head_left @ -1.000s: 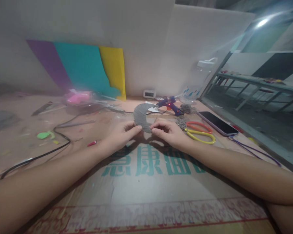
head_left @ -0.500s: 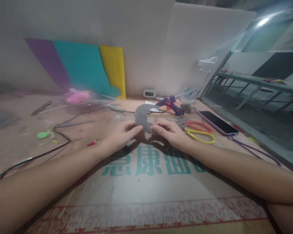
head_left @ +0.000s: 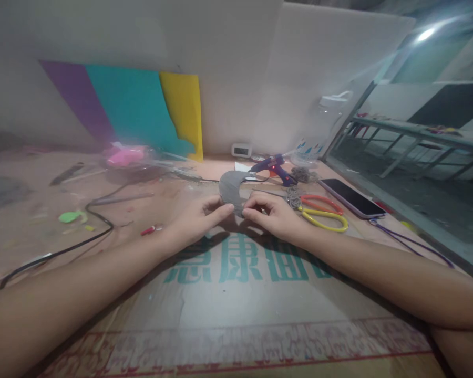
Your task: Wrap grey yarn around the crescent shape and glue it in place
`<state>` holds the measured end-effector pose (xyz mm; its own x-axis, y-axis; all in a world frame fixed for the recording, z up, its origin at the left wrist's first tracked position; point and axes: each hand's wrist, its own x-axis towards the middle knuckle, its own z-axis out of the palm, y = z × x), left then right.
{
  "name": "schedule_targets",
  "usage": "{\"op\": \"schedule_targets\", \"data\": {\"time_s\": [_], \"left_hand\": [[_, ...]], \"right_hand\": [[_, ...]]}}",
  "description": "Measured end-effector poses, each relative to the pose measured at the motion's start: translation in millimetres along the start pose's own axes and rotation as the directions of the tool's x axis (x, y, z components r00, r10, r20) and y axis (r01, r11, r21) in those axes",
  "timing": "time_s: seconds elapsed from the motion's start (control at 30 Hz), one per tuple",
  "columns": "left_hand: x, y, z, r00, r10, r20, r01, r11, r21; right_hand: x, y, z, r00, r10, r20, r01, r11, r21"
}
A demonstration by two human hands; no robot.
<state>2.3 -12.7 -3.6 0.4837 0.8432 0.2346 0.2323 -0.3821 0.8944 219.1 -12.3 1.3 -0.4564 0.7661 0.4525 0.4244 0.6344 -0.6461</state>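
A grey crescent-shaped piece (head_left: 230, 189) with a lined surface is held upright over the table. My left hand (head_left: 211, 215) pinches its lower left edge between thumb and fingers. At the lower right tip, the thumb and fingertips of my right hand (head_left: 266, 212) are closed on the same piece. Just behind it lies a dark blue glue gun (head_left: 274, 167) with a small red light. Scissors with an orange and a yellow handle (head_left: 327, 219) rest beside my right hand, with grey yarn (head_left: 294, 197) by their blades.
A phone (head_left: 352, 198) with a purple cord lies at the right. A clear bottle (head_left: 327, 126) and a small white clock (head_left: 241, 150) stand at the back. A black cable (head_left: 63, 250), scraps and a pink item in plastic (head_left: 126, 156) are on the left. Coloured sheets (head_left: 130, 110) lean behind.
The grey crescent has moved slightly down and tilted a little. My left thumb has shifted slightly to the right along it, and my right fingertips slightly left.
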Motion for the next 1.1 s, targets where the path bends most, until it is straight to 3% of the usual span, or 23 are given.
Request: {"op": "schedule_targets", "data": {"time_s": [0.13,0.33,0.57,0.9,1.1], "left_hand": [[0.0,-0.4,1.2,0.999,-0.052,0.013,0.052,0.999,-0.011],[2.7,-0.4,-0.3,0.999,0.034,-0.039,-0.033,0.999,0.015],[5.3,-3.8,-2.1,0.999,0.014,-0.042,-0.015,0.999,-0.034],[5.0,-1.9,-1.0,1.0,0.007,-0.019,-0.008,0.999,-0.051],[4.7,-2.7,-0.5,0.999,0.026,-0.036,-0.026,1.0,-0.011]], "right_hand": [[-0.2,-0.7,-0.4,1.0,-0.02,0.015,0.02,1.0,0.007],[-1.0,-4.2,-1.8,0.999,0.021,0.027,-0.023,0.998,0.058],[-0.8,-0.2,-1.0,1.0,-0.016,0.021,0.015,0.999,0.044],[-2.6,-6.1,-1.5,0.999,0.04,0.036,-0.044,0.994,0.096],[-0.8,-4.6,-1.2,1.0,0.004,0.025,-0.004,1.0,0.022]]}}
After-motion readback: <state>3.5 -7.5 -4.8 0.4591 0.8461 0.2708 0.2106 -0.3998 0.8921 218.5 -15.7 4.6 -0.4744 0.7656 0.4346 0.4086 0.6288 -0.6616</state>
